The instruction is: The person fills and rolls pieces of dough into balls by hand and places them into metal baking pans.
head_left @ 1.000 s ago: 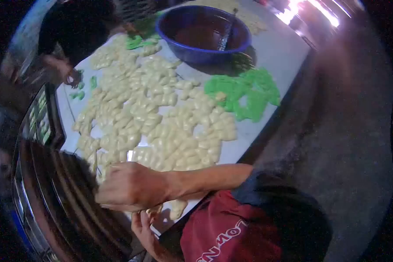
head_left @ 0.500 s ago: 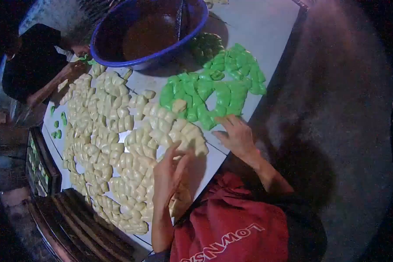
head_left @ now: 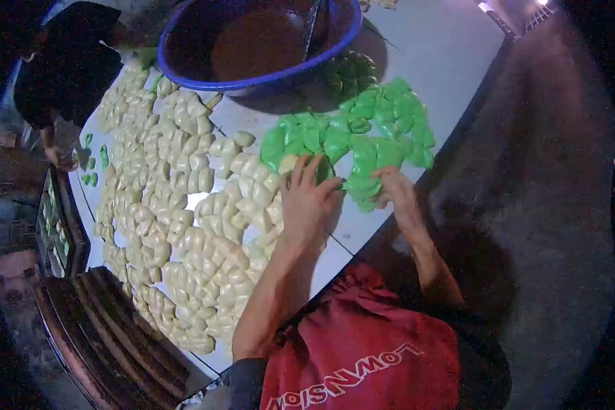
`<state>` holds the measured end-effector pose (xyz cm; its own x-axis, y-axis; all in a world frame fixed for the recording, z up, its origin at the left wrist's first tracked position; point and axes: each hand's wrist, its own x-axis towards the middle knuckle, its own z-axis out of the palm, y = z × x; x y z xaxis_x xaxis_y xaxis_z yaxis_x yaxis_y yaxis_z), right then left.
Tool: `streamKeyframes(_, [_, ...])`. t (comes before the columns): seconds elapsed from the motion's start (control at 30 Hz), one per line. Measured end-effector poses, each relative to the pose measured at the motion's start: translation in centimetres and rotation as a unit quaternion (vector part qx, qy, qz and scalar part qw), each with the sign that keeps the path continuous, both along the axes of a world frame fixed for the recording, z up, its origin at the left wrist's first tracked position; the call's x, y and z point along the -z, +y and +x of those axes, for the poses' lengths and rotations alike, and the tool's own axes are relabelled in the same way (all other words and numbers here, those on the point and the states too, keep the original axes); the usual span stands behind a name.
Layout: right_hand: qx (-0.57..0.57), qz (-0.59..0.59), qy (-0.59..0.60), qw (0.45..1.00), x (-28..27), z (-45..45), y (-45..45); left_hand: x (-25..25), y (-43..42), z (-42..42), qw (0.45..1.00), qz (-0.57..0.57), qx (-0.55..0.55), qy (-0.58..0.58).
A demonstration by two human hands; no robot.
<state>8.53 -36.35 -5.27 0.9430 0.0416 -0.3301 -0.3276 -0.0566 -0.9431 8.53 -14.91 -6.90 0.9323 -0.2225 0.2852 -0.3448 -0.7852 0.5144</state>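
Note:
Many pale dough pieces (head_left: 219,256) lie close together over the left and middle of the white table. A sheet of green dough pieces (head_left: 376,154) lies to their right. My left hand (head_left: 306,198) is over the near left edge of the green dough, its fingers spread and bent, beside a single pale piece (head_left: 289,163). At the near right edge of the green dough, my right hand (head_left: 400,198) has its fingertips pressed together on the dough.
A blue basin (head_left: 260,85) of brown liquid, with a utensil in it, stands at the back. Dark trays (head_left: 109,335) are stacked at the lower left, with another tray (head_left: 65,219) behind. A person (head_left: 65,68) in dark clothing is at the upper left.
My left hand has moved from the pale dough up to the green dough's edge. My right hand's fingers have closed at the green dough. The other person's hand has moved down towards the tray.

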Motion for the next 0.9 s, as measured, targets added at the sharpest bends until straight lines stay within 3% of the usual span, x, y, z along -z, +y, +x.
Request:
streamKeyframes(0.03, [-0.032, -0.129, -0.077, 0.988, -0.2, 0.1, 0.6, 0.3, -0.1, 0.1, 1.0, 0.005, -0.001, 0.001])
streamKeyframes(0.1, [-0.093, -0.373, -0.225, 0.895, -0.9, 0.3, 2.4, 0.6, -0.1, 0.2, 1.0, 0.017, -0.002, 0.001])
streamKeyframes(0.13, [-0.125, -0.37, -0.205, 0.897, -0.7, 0.5, 2.4, 0.6, 0.0, 0.2, 1.0, 0.023, 0.007, 0.001])
streamKeyframes(0.23, [-0.149, -0.35, -0.187, 0.906, -0.6, 0.8, 2.1, -0.7, -0.5, 0.0, 1.0, 0.004, 0.018, 0.019])
streamKeyframes(0.27, [-0.133, -0.292, -0.192, 0.927, -0.8, 0.7, 2.0, -1.1, -0.5, 0.0, 0.999, 0.011, 0.046, 0.022])
streamKeyframes(0.37, [-0.107, -0.13, -0.003, 0.986, -1.6, 0.5, 1.6, -0.7, -1.6, 0.2, 0.996, -0.059, 0.071, 0.016])
streamKeyframes(0.53, [-0.083, -0.143, -0.059, 0.985, -1.8, 0.8, 1.6, 0.4, -1.7, 0.1, 0.997, -0.054, 0.058, 0.015])
streamKeyframes(0.67, [-0.169, -0.268, -0.161, 0.935, -2.7, 0.6, 2.3, -0.2, -1.5, -0.1, 0.997, -0.06, 0.051, -0.013])
streamKeyframes(0.77, [-0.192, -0.293, -0.078, 0.934, -3.1, 1.0, 2.2, 0.9, -1.9, -0.2, 0.996, -0.049, 0.067, -0.024])
streamKeyframes(0.8, [-0.204, -0.24, -0.031, 0.949, -2.9, 1.4, 1.9, 1.1, -1.8, -0.2, 0.996, -0.048, 0.075, -0.029])
streamKeyframes(0.9, [-0.187, 0.077, 0.034, 0.979, -4.5, 0.8, 1.6, 1.5, -1.7, -0.6, 0.997, -0.027, 0.069, -0.017])
